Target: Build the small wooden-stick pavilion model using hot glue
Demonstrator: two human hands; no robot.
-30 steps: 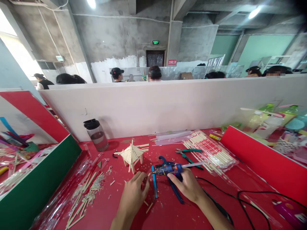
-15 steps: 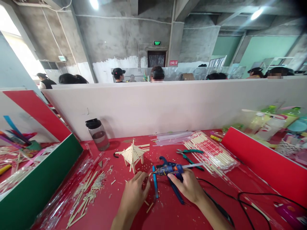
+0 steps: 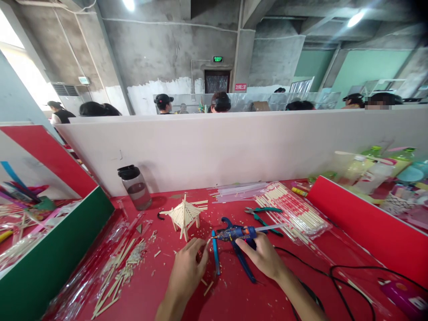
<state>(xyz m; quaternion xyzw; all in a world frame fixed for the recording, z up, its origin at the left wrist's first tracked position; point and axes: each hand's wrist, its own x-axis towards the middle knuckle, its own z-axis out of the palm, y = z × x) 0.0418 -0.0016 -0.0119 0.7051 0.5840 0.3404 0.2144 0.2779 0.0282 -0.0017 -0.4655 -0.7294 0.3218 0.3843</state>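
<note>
My right hand (image 3: 262, 255) is wrapped round a blue hot glue gun (image 3: 236, 233), a clear glue stick (image 3: 269, 227) poking from its back end. The nozzle points left, at the fingertips of my left hand (image 3: 190, 263). Those fingers pinch a small wooden stick (image 3: 208, 243), mostly hidden by the hand. Just beyond my left hand stands a small pavilion-like model (image 3: 185, 216) built of wooden sticks. A blue pen-like tool (image 3: 216, 254) lies between my hands, under the nozzle. Blue-handled cutters (image 3: 245, 265) lie partly beneath the glue gun.
Green-handled pliers (image 3: 267, 209) and bagged wooden sticks (image 3: 294, 209) lie at the back right. A water bottle (image 3: 135, 189) stands at the back left. Cut sticks (image 3: 117, 276) litter the left side. A black cable (image 3: 310, 263) runs along the right. Green (image 3: 60, 240) and red (image 3: 364, 223) dividers flank the table.
The view has shifted slightly. Both hands keep nearly the same place, the glue gun's nozzle still at my left fingertips.
</note>
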